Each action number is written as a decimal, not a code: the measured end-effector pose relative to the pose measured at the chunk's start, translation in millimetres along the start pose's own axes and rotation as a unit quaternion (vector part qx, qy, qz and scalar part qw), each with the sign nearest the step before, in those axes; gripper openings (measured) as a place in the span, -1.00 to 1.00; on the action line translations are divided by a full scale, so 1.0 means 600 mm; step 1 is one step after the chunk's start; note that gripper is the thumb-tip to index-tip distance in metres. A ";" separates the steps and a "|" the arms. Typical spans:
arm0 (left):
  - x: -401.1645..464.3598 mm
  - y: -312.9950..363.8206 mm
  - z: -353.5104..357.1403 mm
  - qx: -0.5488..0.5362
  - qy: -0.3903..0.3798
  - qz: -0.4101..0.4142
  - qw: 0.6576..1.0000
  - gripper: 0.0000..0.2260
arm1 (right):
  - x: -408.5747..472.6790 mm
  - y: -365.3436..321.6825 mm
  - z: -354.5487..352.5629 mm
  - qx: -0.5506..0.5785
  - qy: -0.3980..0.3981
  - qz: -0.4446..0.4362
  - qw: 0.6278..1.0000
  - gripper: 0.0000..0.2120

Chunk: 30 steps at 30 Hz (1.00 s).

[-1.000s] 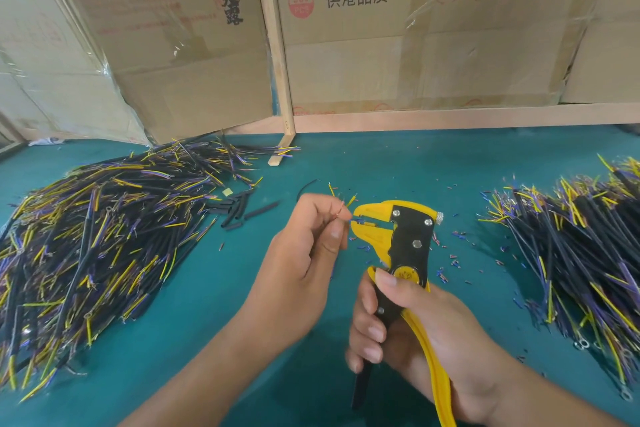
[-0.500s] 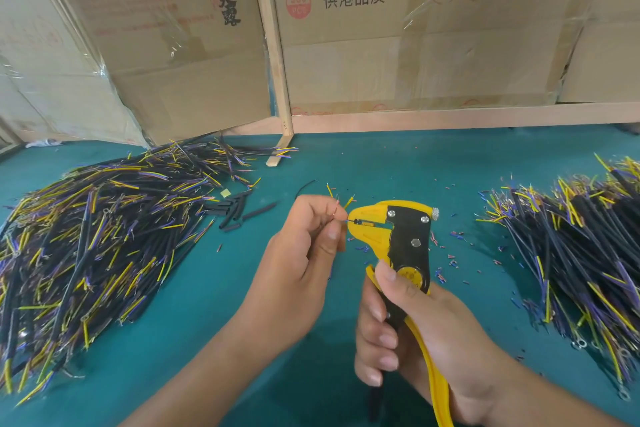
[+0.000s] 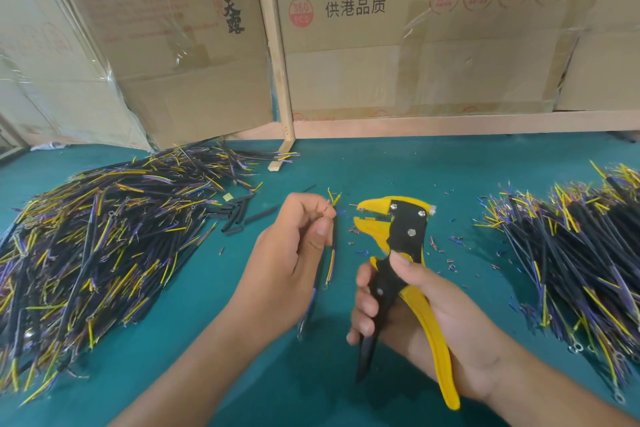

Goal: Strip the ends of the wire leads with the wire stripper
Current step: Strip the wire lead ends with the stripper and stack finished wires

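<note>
My left hand (image 3: 294, 253) pinches a wire lead (image 3: 330, 255) between thumb and fingers; its thin yellow and bare ends stick up above the fingertips, and the sleeved part hangs down behind the palm. My right hand (image 3: 412, 308) grips the handles of the yellow and black wire stripper (image 3: 401, 239). The stripper's jaws stand open and point left, a short gap away from the wire tips.
A big pile of black, yellow and purple leads (image 3: 97, 239) lies at the left, another pile (image 3: 581, 253) at the right. Short black sleeve pieces (image 3: 239, 215) and tiny insulation scraps (image 3: 446, 250) litter the green table (image 3: 381, 166). Cardboard boxes (image 3: 415, 45) stand behind.
The wire end was in the stripper's jaws half a second ago; now the jaws have opened and the wire and the stripper are apart.
</note>
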State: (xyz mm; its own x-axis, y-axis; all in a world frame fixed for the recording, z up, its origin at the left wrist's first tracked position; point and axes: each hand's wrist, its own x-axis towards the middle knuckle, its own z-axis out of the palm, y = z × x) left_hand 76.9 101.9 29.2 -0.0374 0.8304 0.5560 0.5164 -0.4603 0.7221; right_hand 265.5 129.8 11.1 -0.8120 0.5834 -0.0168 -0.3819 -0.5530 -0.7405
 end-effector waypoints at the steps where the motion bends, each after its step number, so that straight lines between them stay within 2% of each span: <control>1: 0.000 -0.001 0.000 0.002 -0.001 0.001 1.000 -0.93 | 0.002 -0.002 -0.002 0.009 0.010 0.001 1.000 -0.58; 6: -0.004 -0.001 0.002 0.011 -0.018 0.021 1.000 -0.92 | 0.008 -0.007 -0.009 0.024 0.062 0.002 0.998 -0.66; 11: -0.004 -0.006 0.001 -0.010 -0.033 0.008 0.999 -0.85 | 0.013 -0.006 -0.017 0.024 0.057 0.008 0.998 -0.64; 15: 0.007 -0.027 -0.007 0.068 -0.021 -0.011 0.997 -0.85 | 0.018 -0.007 -0.027 0.023 0.065 0.003 0.998 -0.68; 17: 0.017 -0.050 -0.024 0.089 0.010 -0.054 0.995 -0.89 | 0.023 -0.015 -0.029 0.028 0.093 -0.005 0.995 -0.70; 20: 0.029 -0.074 -0.050 0.033 0.100 -0.163 0.981 -0.85 | 0.025 -0.021 -0.033 0.050 0.125 -0.014 0.991 -0.68; 22: 0.046 -0.059 -0.042 -0.025 0.131 -0.198 0.971 -0.85 | 0.027 -0.023 -0.039 0.061 0.136 -0.018 0.989 -0.67; 24: 0.071 -0.021 -0.009 -0.066 0.106 -0.203 0.971 -0.83 | 0.029 -0.023 -0.045 0.070 0.143 -0.014 0.987 -0.67; 30: 0.163 0.096 0.154 -0.163 -0.076 -0.222 0.958 -0.72 | 0.036 -0.022 -0.043 0.067 0.115 -0.012 0.991 -0.73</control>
State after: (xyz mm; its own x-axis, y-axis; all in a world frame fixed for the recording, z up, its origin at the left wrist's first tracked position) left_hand 182.2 185.7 87.5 -0.0533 0.9919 0.1152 0.1825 -0.1037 0.9777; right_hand 264.4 164.9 2.9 -0.6859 0.7092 -0.1633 -0.4686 -0.6021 -0.6465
